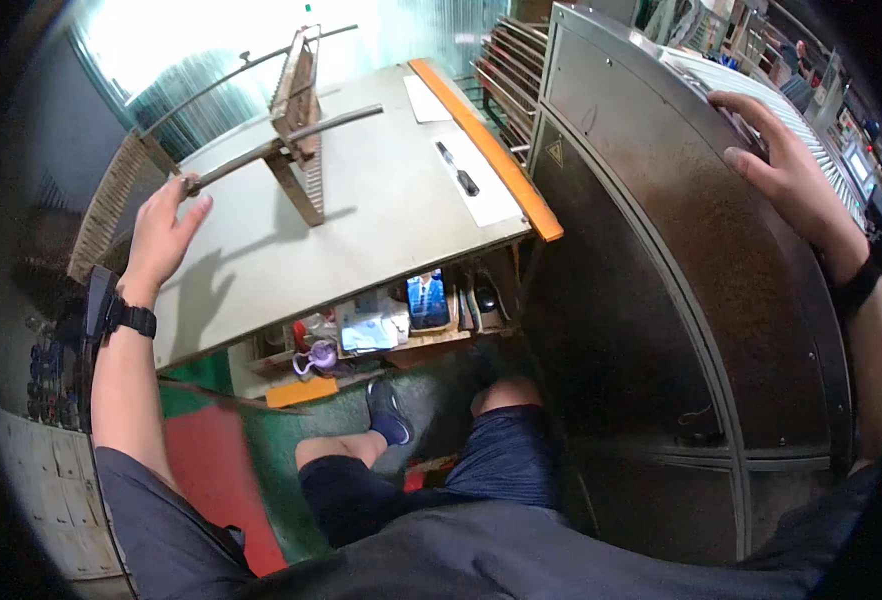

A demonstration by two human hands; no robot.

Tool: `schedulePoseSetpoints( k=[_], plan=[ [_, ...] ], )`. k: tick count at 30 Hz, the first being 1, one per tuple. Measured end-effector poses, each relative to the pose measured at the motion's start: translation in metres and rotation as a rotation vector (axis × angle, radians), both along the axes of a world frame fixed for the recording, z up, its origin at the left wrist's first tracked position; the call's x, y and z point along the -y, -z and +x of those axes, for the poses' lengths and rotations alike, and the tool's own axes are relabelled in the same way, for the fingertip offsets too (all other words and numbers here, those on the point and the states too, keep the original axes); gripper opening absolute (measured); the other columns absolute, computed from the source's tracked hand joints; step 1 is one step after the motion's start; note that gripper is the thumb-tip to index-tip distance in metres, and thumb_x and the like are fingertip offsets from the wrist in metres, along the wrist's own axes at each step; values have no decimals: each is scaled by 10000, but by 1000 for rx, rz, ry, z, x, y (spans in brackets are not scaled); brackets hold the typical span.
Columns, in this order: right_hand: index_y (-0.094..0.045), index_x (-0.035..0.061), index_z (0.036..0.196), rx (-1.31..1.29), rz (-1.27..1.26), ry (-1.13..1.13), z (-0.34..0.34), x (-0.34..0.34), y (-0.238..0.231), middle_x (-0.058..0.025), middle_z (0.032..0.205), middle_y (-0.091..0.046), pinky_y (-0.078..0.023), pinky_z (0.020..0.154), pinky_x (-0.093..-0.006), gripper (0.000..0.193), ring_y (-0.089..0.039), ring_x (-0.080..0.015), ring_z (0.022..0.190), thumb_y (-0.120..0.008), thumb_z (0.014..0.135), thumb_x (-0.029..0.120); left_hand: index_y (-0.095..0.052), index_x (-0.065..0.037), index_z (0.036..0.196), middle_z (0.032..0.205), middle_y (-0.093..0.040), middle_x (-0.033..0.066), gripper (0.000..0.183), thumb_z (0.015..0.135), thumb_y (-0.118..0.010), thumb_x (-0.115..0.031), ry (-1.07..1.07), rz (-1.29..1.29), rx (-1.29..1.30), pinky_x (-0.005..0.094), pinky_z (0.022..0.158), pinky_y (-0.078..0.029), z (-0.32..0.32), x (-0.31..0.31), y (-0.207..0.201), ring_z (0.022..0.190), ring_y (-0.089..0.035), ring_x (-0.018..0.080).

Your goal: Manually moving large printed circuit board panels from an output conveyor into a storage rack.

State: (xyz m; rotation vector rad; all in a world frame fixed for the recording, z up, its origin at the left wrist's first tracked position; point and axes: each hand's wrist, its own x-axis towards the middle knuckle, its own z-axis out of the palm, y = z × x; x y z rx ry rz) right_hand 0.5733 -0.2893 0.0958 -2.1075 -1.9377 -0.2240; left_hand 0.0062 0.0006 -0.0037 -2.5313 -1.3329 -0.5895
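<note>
I am looking down at my left hand (161, 235), which is reaching out to the near end of a long grey metal rod (281, 145) lying across the grey desk (381, 220); the fingers (189, 195) are spread open, their tips just touching the rod's end and not wrapped around it. The rod is running away to the far right through a wooden comb-like rack (296, 90) standing upright on the desk. It looks stiff, smooth and fairly heavy, so I judge a full wrap near the end best. Farther right, my right hand (776, 165) is resting flat, fingers extended, on the ribbed top of a dark metal machine (661, 260), gripping nothing.
</note>
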Motion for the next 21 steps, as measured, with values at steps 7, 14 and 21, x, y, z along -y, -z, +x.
schedulePoseSetpoints(
  k=[7,14,21],
  plan=[
    [-512,41,1383,63,61,-2,0,-11,8,-200,1355,-557,-378,1114,-412,585,-524,-320,1276,-601,861,289,-620,-104,1191,974,-645,94,368,1002,-527,-406,-144,372,75,420,934,-399,15,-30,48,964,-596,291],
    [-520,66,1378,116,60,-39,13,-9,7,-200,1354,-556,-393,1097,-421,558,-516,-324,1276,-619,872,277,-593,-158,1266,920,-612,51,347,994,-558,-370,-75,485,96,407,864,-413,22,-27,50,873,-579,255],
    [-528,105,1347,-34,63,-84,17,-11,1,-205,1288,-575,-403,1070,-395,535,-540,-323,1225,-641,849,261,-612,-124,1215,958,-626,89,318,988,-564,-342,-110,391,82,432,875,-421,21,-23,43,920,-584,296]
  ],
)
